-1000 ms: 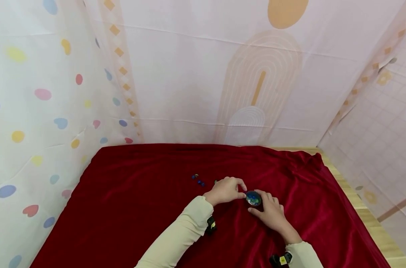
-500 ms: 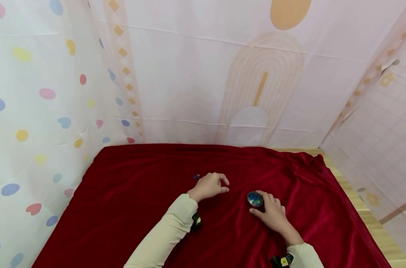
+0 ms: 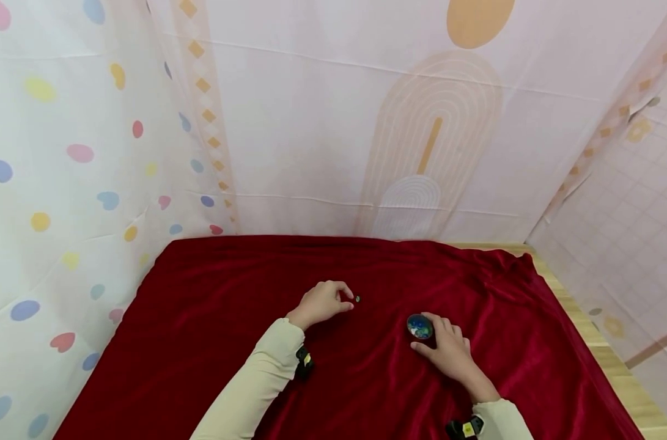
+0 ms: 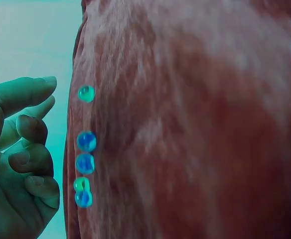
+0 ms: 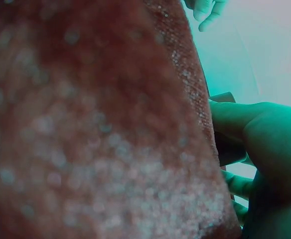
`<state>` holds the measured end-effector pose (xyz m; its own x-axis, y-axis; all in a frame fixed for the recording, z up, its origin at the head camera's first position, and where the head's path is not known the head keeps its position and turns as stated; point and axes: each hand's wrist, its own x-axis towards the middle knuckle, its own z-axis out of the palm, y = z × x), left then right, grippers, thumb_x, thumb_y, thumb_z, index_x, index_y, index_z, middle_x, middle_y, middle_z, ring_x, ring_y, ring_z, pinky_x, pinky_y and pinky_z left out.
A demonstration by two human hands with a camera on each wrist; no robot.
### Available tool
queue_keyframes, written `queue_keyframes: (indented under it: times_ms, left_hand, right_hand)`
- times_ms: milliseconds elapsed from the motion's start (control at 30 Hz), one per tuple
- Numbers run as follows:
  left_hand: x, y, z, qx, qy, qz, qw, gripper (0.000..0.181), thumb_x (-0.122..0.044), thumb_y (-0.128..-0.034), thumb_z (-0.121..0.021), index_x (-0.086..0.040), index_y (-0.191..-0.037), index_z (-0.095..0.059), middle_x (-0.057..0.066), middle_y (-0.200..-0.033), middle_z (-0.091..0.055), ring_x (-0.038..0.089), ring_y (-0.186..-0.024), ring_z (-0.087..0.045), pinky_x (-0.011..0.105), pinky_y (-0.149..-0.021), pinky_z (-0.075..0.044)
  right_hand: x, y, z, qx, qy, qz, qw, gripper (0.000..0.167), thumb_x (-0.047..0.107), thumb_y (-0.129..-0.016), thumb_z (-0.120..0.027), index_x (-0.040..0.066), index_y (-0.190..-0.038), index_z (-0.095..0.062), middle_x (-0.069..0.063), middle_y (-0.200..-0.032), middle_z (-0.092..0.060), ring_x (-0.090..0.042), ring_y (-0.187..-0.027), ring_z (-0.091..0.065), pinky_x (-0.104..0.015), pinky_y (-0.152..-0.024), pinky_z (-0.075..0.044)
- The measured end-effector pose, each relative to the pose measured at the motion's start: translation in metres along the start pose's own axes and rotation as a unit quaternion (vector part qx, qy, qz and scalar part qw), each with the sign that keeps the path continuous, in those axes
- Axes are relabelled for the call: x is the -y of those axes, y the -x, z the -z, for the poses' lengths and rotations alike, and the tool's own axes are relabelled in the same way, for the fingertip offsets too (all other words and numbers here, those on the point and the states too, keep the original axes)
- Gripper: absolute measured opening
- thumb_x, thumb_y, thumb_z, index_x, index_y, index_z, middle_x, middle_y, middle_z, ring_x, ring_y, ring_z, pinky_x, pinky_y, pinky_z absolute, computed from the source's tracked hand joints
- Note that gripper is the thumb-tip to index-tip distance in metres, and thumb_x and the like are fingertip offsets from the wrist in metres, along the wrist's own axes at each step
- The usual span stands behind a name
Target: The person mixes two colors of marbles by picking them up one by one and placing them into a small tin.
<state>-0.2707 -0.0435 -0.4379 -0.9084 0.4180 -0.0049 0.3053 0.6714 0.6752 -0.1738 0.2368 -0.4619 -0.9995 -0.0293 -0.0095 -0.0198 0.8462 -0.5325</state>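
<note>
1. Left grip [image 3: 322,300] would do best to pinch the green marble [image 3: 357,299] lightly from both sides, since it will likely roll on the red cloth [image 3: 212,318].
2. The marbles [image 4: 86,141] lined up in the left wrist view call for care against nudging neighbours.
3. That grip is empty, thumb and forefinger parted moderately, tips just beside the green marble.
4. Right grip [image 3: 449,347] curls round the cup [image 3: 419,326].
</note>
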Motion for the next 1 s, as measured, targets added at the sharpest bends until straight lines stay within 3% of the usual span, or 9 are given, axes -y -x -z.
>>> queue_keyframes:
  times_ms: [567, 1000]
  left_hand:
    - [0.028, 0.008, 0.013, -0.02, 0.012, 0.037, 0.9991, 0.018, -0.023, -0.0878, -0.071, -0.015, -0.104, -0.07, 0.0, -0.068, -0.056, 0.013, -0.058, -0.048, 0.026, -0.053, -0.037]
    - [0.034, 0.007, 0.016, -0.02, 0.003, 0.048, 0.9986, 0.02, -0.021, -0.0875, -0.071, -0.012, -0.106, -0.071, 0.0, -0.068, -0.057, 0.012, -0.057, -0.047, 0.024, -0.051, -0.036]
  right_hand:
    - [0.0, 0.001, -0.002, -0.01, 0.003, 0.012, 0.9999, 0.066, 0.034, -0.086, -0.071, 0.013, -0.141, -0.042, -0.016, -0.135, -0.049, -0.041, -0.121, -0.04, -0.049, -0.084, -0.033]
    - [-0.002, 0.001, -0.002, -0.006, 0.006, 0.011, 0.9999, 0.066, 0.034, -0.086, -0.071, 0.014, -0.142, -0.041, -0.016, -0.136, -0.048, -0.041, -0.122, -0.039, -0.047, -0.083, -0.032]
